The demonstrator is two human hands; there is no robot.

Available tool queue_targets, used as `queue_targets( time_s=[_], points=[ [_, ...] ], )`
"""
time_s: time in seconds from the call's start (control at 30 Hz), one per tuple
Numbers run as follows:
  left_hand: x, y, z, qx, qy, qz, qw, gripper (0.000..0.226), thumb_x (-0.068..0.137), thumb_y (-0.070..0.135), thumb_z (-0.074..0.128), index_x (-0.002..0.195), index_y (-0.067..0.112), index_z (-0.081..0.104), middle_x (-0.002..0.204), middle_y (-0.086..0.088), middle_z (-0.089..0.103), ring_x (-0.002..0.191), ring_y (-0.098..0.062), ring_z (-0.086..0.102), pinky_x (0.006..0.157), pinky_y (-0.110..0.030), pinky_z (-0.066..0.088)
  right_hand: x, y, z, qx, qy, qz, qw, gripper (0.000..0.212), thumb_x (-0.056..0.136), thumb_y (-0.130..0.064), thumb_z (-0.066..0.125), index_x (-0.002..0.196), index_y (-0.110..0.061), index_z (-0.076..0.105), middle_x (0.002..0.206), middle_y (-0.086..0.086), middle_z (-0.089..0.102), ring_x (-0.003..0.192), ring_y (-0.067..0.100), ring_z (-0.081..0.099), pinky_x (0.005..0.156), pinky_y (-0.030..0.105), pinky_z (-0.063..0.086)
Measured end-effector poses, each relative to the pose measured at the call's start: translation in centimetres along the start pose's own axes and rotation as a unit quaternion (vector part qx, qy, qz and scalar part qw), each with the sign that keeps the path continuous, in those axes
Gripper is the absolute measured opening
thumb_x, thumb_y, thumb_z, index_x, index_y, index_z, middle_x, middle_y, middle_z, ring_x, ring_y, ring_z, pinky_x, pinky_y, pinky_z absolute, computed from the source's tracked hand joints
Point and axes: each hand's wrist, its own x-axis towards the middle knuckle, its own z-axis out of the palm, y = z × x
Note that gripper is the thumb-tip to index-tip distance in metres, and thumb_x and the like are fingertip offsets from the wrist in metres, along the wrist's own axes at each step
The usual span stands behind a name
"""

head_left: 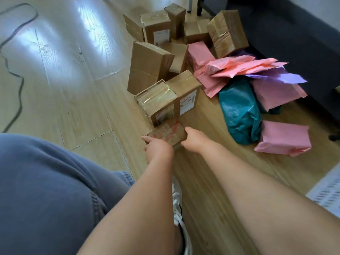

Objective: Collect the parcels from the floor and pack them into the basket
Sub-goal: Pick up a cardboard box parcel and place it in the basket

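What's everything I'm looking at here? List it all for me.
floor: one, light wood, under everything
cardboard boxes: about ten, brown, clustered ahead
small box: one of those, brown with red marks, nearest
pink bags: several, pink, right of the boxes
purple bag: at least one, purple, among the pink ones
teal bag: one, teal, front of that heap
cable: one, black, far left
dark furniture: one, upper right
white perforated thing: one, right edge, cannot tell what
shoe: one, white, between the forearms
trouser leg: one, blue-grey, lower left
left hand: grips the small box
right hand: grips its other side
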Motion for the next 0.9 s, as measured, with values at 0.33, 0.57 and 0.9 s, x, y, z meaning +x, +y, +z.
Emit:
queue_targets(
  time_s=[0.33,0.57,0.9],
  points=[
    [-5.3,3.0,-0.6,0.058,0.006,0.164,0.985,0.078,0.096,0.034,0.052,0.153,0.013,0.003,0.135,-0.015,0.050,0.114,-0.032,0.057,0.088,-0.044,0.054,-4.3,3.8,-4.1,0.052,0.088,0.061,0.993,0.056,0.090,-0.009,0.052,0.140,-0.013,0.026,0.093,0.006,0.055,0.074,0.021,0.057,0.054,0.029,0.040],
    [-12.2,6.3,-1.0,0.000,0.029,0.325,0.945,0.042,0.090,0.044,0.057,0.119,0.020,0.038,0.102,0.003,0.060,0.081,-0.016,0.061,0.053,-0.030,0.051,-10.6,7.9,-9.7,0.110,0.216,0.098,0.965,0.037,0.089,-0.019,0.054,0.123,-0.012,0.041,0.116,0.012,0.060,0.103,0.034,0.058,0.082,0.038,0.050],
    [-22.9,12.4,-2.0,-0.046,-0.010,0.519,0.853,0.062,0.095,0.033,0.056,0.150,0.035,0.026,0.131,0.008,0.057,0.098,-0.005,0.059,0.055,-0.015,0.046,-21.9,13.2,-18.1,0.235,0.362,0.090,0.898,0.023,0.093,-0.032,0.056,0.110,-0.018,0.050,0.097,-0.001,0.062,0.083,0.015,0.060,0.059,0.028,0.043]
  ],
)
